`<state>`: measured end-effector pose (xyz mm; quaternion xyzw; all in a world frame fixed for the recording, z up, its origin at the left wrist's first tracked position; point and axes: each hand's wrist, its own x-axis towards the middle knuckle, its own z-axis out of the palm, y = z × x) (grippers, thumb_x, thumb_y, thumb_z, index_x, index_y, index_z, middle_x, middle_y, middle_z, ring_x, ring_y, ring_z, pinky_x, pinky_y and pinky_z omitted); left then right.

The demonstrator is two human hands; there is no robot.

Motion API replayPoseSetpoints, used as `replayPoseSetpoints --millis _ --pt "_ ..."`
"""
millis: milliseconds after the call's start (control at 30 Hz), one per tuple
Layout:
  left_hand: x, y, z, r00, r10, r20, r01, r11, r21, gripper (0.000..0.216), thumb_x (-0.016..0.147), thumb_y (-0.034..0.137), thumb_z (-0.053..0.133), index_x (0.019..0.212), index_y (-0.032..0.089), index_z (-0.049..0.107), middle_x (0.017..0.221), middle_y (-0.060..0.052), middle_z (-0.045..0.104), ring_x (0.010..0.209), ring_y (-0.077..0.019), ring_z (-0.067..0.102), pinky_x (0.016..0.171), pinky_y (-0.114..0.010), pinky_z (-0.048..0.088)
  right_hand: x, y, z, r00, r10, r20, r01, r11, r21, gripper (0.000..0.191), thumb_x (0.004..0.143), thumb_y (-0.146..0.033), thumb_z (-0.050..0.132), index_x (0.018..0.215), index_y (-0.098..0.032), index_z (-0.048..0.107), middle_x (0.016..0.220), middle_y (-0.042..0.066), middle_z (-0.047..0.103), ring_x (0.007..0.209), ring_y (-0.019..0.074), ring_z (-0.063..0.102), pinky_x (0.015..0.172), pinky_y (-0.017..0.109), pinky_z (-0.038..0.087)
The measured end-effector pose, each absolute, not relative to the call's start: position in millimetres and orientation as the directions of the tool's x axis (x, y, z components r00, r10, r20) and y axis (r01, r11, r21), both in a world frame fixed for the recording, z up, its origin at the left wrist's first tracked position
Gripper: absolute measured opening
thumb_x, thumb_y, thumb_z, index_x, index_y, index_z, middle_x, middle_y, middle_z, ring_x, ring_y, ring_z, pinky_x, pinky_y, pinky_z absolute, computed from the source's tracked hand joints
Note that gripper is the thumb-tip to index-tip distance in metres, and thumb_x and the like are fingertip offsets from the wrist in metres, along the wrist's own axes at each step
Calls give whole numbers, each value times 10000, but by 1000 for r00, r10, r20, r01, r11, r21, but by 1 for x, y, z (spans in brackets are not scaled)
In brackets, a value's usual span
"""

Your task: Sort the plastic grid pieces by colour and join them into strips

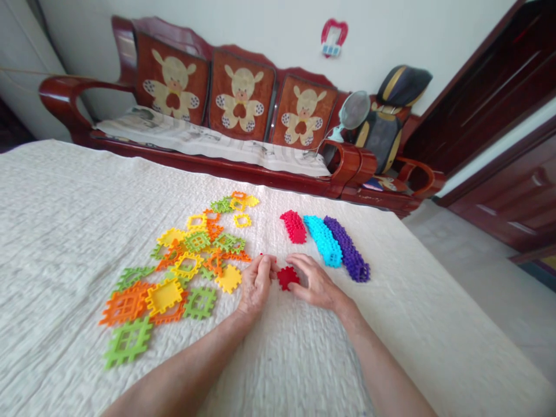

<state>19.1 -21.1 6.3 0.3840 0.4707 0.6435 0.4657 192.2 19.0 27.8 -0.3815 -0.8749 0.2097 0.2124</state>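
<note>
Right of the red row (pixel 294 226), the blue row (pixel 323 240) and purple row (pixel 346 248) look finished; left, mixed pieces (pixel 165 296) lie loose. Right grip (pixel 316 281) clamps a red tile (pixel 286 278); left grip (pixel 258 284), I can't tell.

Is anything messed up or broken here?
Nothing looks clearly broken or spilled. The messy part is the jumble of green, orange and yellow interlocking tiles on the left: they overlap at all angles, while the red stack, turquoise stack and purple stack lie in tidy rows.
</note>
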Motion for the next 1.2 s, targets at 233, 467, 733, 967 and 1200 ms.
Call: replayPoseSetpoints --millis 233,467,733,967,1200 --pt "20 -20 5 -298 954 23 -317 -122 940 334 866 457 486 911 156 622 750 -13 601 612 -96 524 555 -207 416 189 20 30 -542 816 203 596 543 -591 234 696 -192 647 920 -194 580 905 28 620 843 170 585 772 306 475" --pt "19 -21 5 -286 958 28 -295 -115 949 340 855 461 502 902 151 632 734 -13 593 602 -91 515 530 -198 399 196 30 22 -389 820 420 640 568 -518 78 762 -123 534 785 -197 529 790 18 588 777 157 557 735 288 440" --pt "19 -22 8 -289 957 -8 -274 -74 959 362 834 483 517 895 150 643 729 -19 605 603 -99 521 537 -204 409 212 27 33 -567 810 147 622 539 -568 668 651 -223 683 1274 -195 443 1271 115 512 1167 231 505 983 380 406" --pt "19 -22 10 -287 958 -17 -275 -66 959 369 817 499 534 886 155 650 726 -18 607 603 -104 526 536 -208 409 207 26 35 -568 806 165 663 567 -488 555 665 -138 607 1213 -160 515 1194 112 560 1147 234 508 997 384 402" --pt "19 -21 6 -278 961 -14 -282 -67 957 366 823 500 533 897 160 647 729 -13 605 607 -101 520 537 -204 402 202 35 35 -568 758 321 646 652 -397 502 729 -127 575 1221 -203 510 1226 94 553 1182 225 485 1014 399 384"
